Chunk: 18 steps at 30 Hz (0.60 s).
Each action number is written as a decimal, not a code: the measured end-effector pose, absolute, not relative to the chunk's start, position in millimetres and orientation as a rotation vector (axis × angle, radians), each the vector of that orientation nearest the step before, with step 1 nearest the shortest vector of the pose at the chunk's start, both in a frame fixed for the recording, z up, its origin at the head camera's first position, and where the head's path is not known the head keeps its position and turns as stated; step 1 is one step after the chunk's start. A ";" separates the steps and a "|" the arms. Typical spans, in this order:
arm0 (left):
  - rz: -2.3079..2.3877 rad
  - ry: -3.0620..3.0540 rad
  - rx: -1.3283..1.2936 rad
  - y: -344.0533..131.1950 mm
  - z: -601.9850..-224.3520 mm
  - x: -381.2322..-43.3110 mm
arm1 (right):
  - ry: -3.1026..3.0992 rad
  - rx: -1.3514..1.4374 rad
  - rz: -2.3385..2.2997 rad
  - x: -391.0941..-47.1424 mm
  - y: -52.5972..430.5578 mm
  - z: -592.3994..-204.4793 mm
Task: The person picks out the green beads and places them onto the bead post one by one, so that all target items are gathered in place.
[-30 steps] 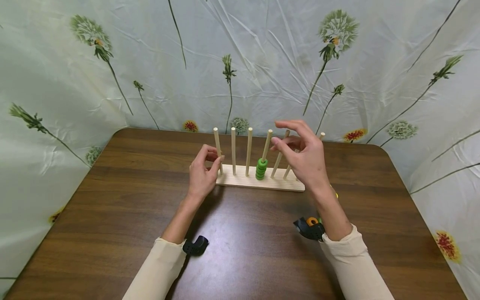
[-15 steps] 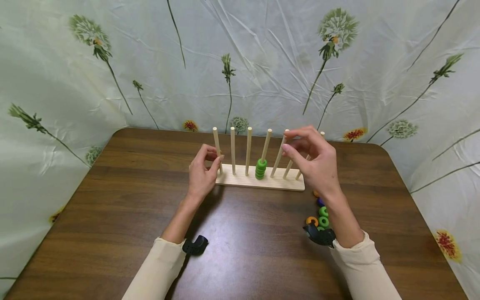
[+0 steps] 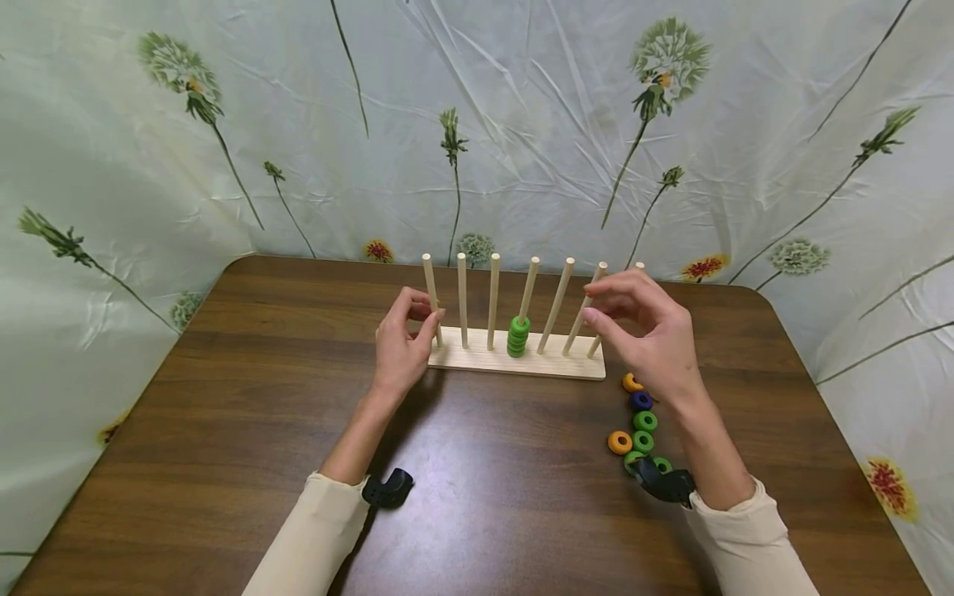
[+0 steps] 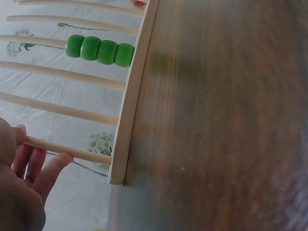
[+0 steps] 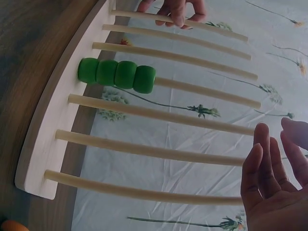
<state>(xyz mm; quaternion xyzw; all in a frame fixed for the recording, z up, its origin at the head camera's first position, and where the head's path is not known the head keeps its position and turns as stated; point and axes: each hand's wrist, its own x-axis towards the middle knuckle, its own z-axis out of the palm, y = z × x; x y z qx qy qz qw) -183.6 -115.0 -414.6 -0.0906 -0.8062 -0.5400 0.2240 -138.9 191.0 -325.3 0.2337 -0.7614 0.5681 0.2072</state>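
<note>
A pale wooden rack (image 3: 484,361) with several upright pegs stands toward the back of the table. Green beads (image 3: 517,337) are stacked at the bottom of its middle peg, and in the left wrist view the same green beads (image 4: 98,50) sit snugly against one another. My left hand (image 3: 402,339) grips the leftmost peg (image 4: 72,151) between thumb and fingers. At the rack's right end, my right hand (image 3: 648,331) hovers beside the top of a bare peg (image 3: 585,310). Its fingers (image 5: 260,163) are loosely bent and parted, with nothing between them.
Loose beads lie to the right of the rack: an orange bead (image 3: 619,442), a dark blue bead (image 3: 641,401), a green bead (image 3: 645,421) and several more, some partly under the right wrist camera (image 3: 663,483). Flower-printed fabric (image 3: 522,141) hangs behind the brown table (image 3: 507,480).
My right hand has moved right and slightly down, from near the middle peg toward the right-end pegs, uncovering loose beads. My left hand stays at the leftmost peg.
</note>
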 end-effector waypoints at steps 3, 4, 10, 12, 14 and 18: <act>-1.495 -2.228 -0.244 -114.9 -414.4 -183.2 | -2.129 0.660 1.574 -138.0 194.1 -326.5; -1.498 -2.227 -0.244 -115.2 -414.6 -183.2 | -2.134 0.661 1.569 -137.7 194.9 -327.2; -1.510 -2.235 -0.246 -115.5 -414.8 -182.5 | -2.207 0.670 1.508 -133.1 202.8 -332.4; -1.513 -2.235 -0.244 -115.4 -414.7 -182.5 | -2.244 0.678 1.488 -131.1 206.1 -333.6; -1.512 -2.235 -0.240 -115.3 -414.8 -182.8 | -2.279 0.685 1.469 -129.4 209.0 -334.9; -1.499 -2.232 -0.243 -115.1 -414.8 -183.3 | -2.313 0.702 1.455 -127.3 214.5 -338.0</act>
